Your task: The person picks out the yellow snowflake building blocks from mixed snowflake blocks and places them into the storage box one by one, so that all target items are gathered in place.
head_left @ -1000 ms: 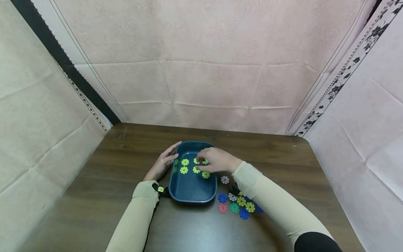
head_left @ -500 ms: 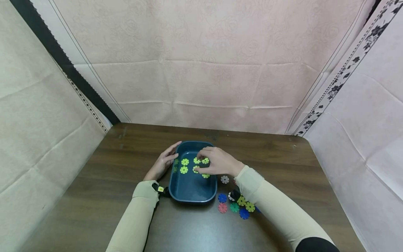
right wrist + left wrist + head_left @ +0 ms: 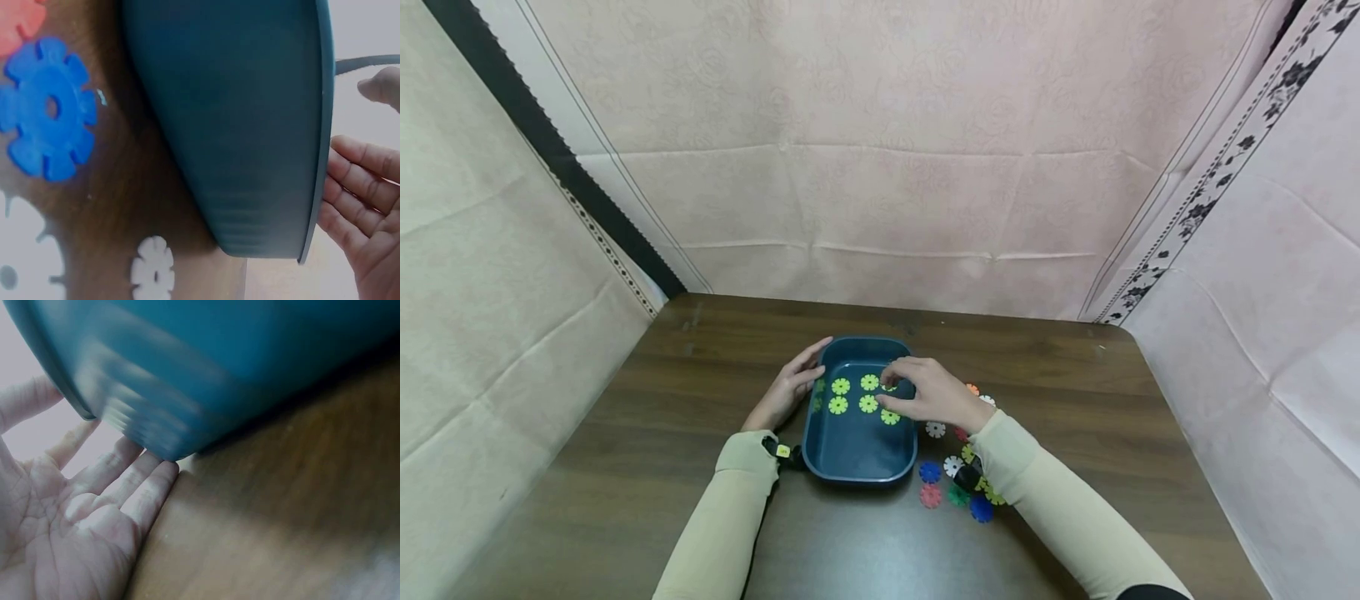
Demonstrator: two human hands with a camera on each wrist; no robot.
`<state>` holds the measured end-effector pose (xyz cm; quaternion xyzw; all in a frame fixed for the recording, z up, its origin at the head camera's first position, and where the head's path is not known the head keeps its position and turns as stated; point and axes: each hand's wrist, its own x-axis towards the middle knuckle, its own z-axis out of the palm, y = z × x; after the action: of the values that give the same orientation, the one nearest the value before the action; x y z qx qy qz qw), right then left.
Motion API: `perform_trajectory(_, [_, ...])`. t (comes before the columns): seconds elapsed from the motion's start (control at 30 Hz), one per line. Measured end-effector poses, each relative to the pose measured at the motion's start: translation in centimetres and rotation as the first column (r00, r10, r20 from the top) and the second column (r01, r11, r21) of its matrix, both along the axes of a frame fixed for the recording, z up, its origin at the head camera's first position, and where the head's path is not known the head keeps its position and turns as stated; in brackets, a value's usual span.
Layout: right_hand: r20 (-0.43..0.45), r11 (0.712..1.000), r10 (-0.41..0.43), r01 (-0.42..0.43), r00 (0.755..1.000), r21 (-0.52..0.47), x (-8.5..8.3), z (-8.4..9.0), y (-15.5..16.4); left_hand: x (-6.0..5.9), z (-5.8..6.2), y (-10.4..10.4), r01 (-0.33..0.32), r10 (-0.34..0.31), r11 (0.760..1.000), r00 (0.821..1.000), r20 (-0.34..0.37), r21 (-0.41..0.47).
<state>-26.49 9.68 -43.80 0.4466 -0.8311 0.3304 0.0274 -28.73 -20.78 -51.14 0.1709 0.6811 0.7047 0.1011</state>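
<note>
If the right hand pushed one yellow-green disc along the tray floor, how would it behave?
The yellow-green disc would probably slide rather than roll, since it lies flat. It looks thin, light, stiff plastic. The blue tray would likely stay put, with the left hand against its side.

Yellow-green disc (image 3: 889,387) half hidden under right hand (image 3: 928,393); grip unclear.

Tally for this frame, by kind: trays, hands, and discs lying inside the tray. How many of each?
Tray: 1
Hands: 2, left hand flat against the tray's side, right hand over it
Lime discs in the tray: 6, one partly under the right hand's fingertips
Total: 9
</note>
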Motion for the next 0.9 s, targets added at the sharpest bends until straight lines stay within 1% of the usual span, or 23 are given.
perform_trajectory(0.13, [-0.015, 0.998, 0.023, -0.024, 1.000, -0.050, 0.0, -0.2, 0.5, -0.2, 0.2, 0.0, -0.008, 0.009, 1.000, 1.000, 0.005, -0.009])
perform_trajectory(0.37, [-0.008, 0.999, 0.004, -0.004, 1.000, -0.042, 0.4, -0.5, 1.2, -0.1, 0.3, 0.0, -0.015, 0.015, 1.000, 1.000, 0.017, -0.006])
perform_trajectory(0.6, [-0.051, 0.992, 0.003, -0.009, 0.999, -0.129, 1.4, -0.4, 2.4, 0.1, 0.1, 0.1, -0.010, 0.010, 1.000, 1.000, 0.008, -0.002])
perform_trajectory(0.8, [-0.036, 0.981, -0.045, 0.037, 0.998, -0.189, 1.8, -0.4, 4.4, 0.1, 0.0, 0.1, -0.009, 0.009, 1.000, 1.000, 0.016, -0.004])
perform_trajectory(0.9, [-0.047, 0.973, -0.071, 0.059, 0.996, -0.221, 1.8, -0.3, 5.4, 0.1, 0.0, 0.1, -0.010, 0.010, 1.000, 1.000, 0.020, -0.002])
